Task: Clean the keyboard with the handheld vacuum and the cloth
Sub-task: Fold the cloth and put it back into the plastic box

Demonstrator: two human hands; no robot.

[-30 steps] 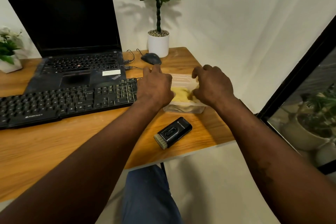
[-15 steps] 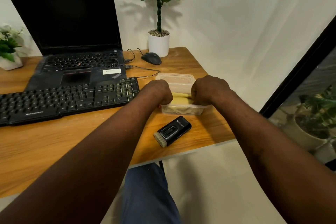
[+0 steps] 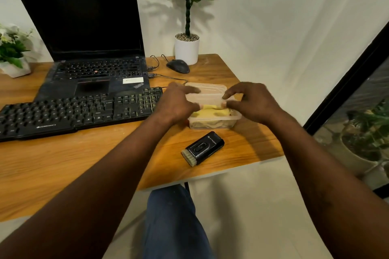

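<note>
Fingers (image 3: 190, 90) pinching clear lid (image 3: 208, 93), cloth (image 3: 210, 112) — yellow, bunched

The wooden tabletop (image 3: 63, 164) before me is carrying a black keyboard (image 3: 73, 113), with an open laptop (image 3: 94, 73) sitting just behind it. A mouse (image 3: 177, 66) and a white potted plant (image 3: 187, 48) are sitting at the back, a flower pot (image 3: 14, 67) far left. A clear container (image 3: 212, 122) is resting right of the keyboard, the handheld vacuum (image 3: 203, 148) lying nearer me.
</note>
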